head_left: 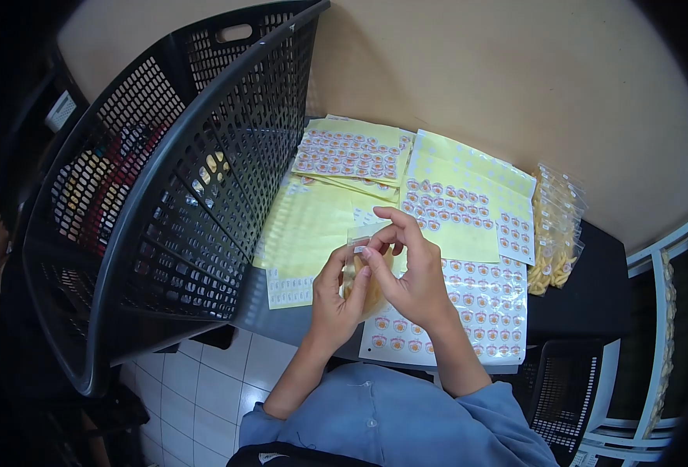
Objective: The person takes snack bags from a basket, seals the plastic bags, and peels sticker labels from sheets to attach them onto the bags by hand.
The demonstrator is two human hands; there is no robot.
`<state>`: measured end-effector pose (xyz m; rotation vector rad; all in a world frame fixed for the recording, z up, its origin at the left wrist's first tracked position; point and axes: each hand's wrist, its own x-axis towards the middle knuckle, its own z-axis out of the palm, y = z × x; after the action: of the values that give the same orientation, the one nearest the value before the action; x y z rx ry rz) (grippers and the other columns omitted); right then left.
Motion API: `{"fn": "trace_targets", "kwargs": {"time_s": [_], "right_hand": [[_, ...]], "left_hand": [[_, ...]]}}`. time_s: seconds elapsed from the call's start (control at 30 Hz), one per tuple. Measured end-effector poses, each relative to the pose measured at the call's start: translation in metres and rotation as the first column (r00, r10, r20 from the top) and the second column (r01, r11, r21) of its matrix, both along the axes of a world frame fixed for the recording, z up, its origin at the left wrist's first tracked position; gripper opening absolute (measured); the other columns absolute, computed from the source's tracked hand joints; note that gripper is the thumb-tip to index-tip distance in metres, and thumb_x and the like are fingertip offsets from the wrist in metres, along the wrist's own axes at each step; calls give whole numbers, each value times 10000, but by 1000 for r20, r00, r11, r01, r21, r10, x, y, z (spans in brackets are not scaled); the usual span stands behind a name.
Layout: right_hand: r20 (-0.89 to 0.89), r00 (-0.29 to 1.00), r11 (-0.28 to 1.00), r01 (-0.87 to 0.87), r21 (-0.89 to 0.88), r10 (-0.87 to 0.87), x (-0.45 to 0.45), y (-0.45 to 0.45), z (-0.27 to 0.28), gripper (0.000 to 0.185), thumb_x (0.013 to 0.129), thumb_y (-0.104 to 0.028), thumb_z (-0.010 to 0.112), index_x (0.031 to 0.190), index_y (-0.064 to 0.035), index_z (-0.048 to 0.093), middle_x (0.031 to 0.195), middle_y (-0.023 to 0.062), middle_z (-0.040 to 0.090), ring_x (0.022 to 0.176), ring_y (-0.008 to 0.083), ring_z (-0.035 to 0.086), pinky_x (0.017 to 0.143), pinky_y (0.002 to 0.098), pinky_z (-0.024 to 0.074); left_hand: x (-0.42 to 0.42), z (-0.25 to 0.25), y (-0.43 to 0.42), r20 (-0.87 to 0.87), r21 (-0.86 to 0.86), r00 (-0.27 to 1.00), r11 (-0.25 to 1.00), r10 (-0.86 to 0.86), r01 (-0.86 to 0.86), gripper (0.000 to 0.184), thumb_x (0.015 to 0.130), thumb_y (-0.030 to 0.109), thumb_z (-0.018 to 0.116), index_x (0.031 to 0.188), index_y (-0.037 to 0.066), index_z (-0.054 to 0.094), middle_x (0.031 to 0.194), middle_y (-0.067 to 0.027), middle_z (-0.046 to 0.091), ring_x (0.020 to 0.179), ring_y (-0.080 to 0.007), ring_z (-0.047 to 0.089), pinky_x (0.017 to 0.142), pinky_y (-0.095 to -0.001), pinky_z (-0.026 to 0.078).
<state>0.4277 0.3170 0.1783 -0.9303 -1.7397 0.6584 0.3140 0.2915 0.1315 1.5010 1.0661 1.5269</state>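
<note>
Between my two hands is a small clear plastic packet (369, 294) with yellowish contents, held upright over the table. My left hand (337, 300) grips its left side, thumb in front. The thumb of my right hand (410, 272) presses a small white label (359, 250) near the packet's top, with the index finger raised and curled. Beneath and behind my hands lie yellow backing sheets (301, 214) and sheets of round orange and pink stickers (348, 156). Another sticker sheet (488, 311) lies to the right, partly hidden by my right forearm.
A large black perforated basket (196, 179) stands at the left, with colourful items inside. Filled clear packets (550, 233) are piled at the table's right. A beige wall (499, 70) rises behind. Below right is a black crate (566, 389); white floor tiles (211, 389) show at lower left.
</note>
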Motion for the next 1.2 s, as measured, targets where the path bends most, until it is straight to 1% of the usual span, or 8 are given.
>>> {"fn": "trace_targets", "kwargs": {"time_s": [0.07, 0.5, 0.6, 0.7, 0.87, 1.0, 1.07, 1.2], "right_hand": [[45, 999, 999, -23, -43, 25, 1, -1, 5, 381, 740, -35, 553, 1090, 9, 410, 697, 117, 550, 671, 209, 570, 619, 300, 446], [65, 996, 997, 55, 44, -58, -2, 3, 4, 396, 714, -65, 600, 1068, 5, 438, 645, 95, 528, 579, 185, 542, 554, 282, 439], [99, 990, 987, 114, -116, -103, 0, 3, 5, 426, 670, -114, 652, 1038, -4, 467, 670, 86, 517, 631, 192, 530, 577, 286, 414], [220, 942, 965, 228, 132, -253, 5, 5, -1, 472, 612, -210, 700, 1001, -30, 501, 748, 78, 509, 765, 212, 504, 679, 312, 368], [219, 936, 942, 215, 259, -274, 7, -1, -5, 493, 570, -316, 711, 958, -69, 533, 881, 73, 513, 904, 238, 454, 804, 360, 288], [163, 944, 946, 252, 205, -287, 19, -1, -15, 445, 580, -244, 716, 945, -65, 537, 903, 78, 523, 916, 248, 463, 840, 357, 283], [73, 935, 928, 331, 172, -347, 36, 3, -23, 360, 611, -142, 691, 920, -47, 533, 880, 82, 539, 869, 236, 497, 798, 347, 341], [8, 840, 840, 543, -25, -543, 91, 31, -58, 201, 699, -36, 605, 894, -34, 555, 830, 82, 569, 791, 190, 554, 651, 302, 423]], "left_hand": [[1, -1, 0, 1, -3, 1000, 1000, 5, -5, 260, 805, 38, 480, 1059, -16, 465, 1027, -144, 544, 942, -204, 530, 804, -297, 400], [1, -1, 2, -82, 28, 996, 999, 39, -37, 286, 797, 35, 492, 1075, -11, 447, 1039, -168, 537, 970, -253, 532, 812, -320, 401], [0, -5, 2, -48, 8, 999, 1000, 24, -24, 268, 798, 39, 477, 1059, -16, 459, 1019, -158, 540, 952, -231, 532, 826, -311, 391], [0, -6, 1, 205, 33, 978, 999, -39, 33, 229, 801, 58, 461, 1016, -20, 480, 966, -135, 546, 884, -190, 534, 808, -289, 392], [-9, -3, -3, 180, 56, 982, 998, -51, 41, 158, 822, 103, 453, 908, -14, 517, 838, -85, 553, 777, -128, 511, 724, -247, 393], [-13, -10, 0, 81, 5, 996, 999, 36, -37, 175, 869, 140, 418, 865, -9, 510, 781, -75, 568, 716, -120, 528, 681, -238, 411], [-14, -12, 6, 308, -47, 948, 997, 80, -68, 156, 875, 125, 404, 816, 5, 486, 782, -81, 570, 692, -117, 540, 659, -231, 427], [-22, -15, 23, 467, -156, 874, 985, 139, -73, 108, 858, 109, 446, 800, 23, 475, 782, -77, 569, 687, -109, 544, 657, -243, 448]]}}
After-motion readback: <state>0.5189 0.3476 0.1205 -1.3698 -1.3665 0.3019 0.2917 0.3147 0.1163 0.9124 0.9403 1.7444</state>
